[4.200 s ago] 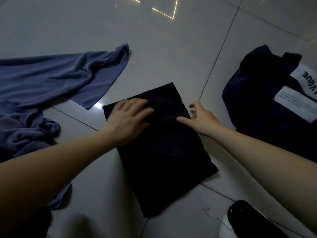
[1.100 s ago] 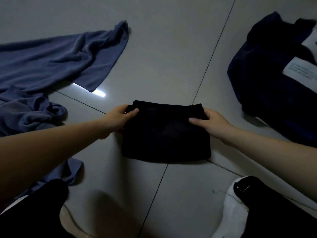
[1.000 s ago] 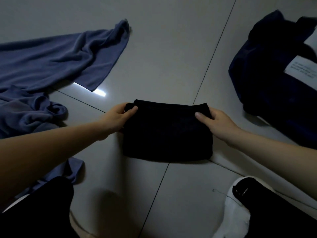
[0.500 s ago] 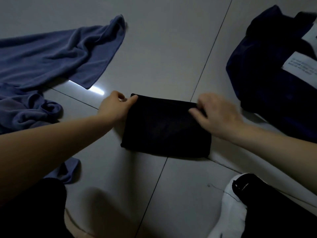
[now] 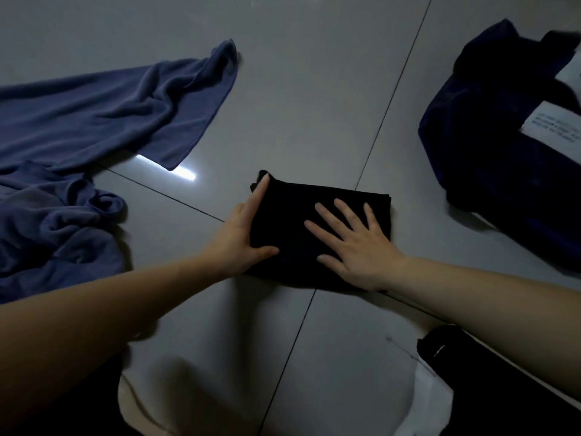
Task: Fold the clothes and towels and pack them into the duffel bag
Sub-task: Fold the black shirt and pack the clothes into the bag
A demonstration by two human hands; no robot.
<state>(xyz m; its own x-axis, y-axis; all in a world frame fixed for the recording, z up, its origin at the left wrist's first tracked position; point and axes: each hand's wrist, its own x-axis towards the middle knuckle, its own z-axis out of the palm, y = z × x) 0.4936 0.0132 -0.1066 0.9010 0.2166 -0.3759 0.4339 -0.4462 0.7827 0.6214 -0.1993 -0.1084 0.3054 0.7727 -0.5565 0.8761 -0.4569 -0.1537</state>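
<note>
A pale tiled floor (image 5: 314, 89) fills the view, crossed by dark grout lines. At the left, a large blue towel (image 5: 103, 111) lies unfolded and rumpled, its lower part bunched into heavy folds. At the right edge sits a dark navy duffel bag (image 5: 490, 158) bearing white printed labels; in this dim light it is hard to tell whether it is open. In the middle of the floor, well apart from both, lies a black garment (image 5: 292, 215) folded into a compact rectangle. The right hand (image 5: 355, 243) lies flat on top of it, fingers spread and pressing down. The left hand (image 5: 242, 234) rests against its left edge, forefinger straight along the side and thumb laid over the near corner.
</note>
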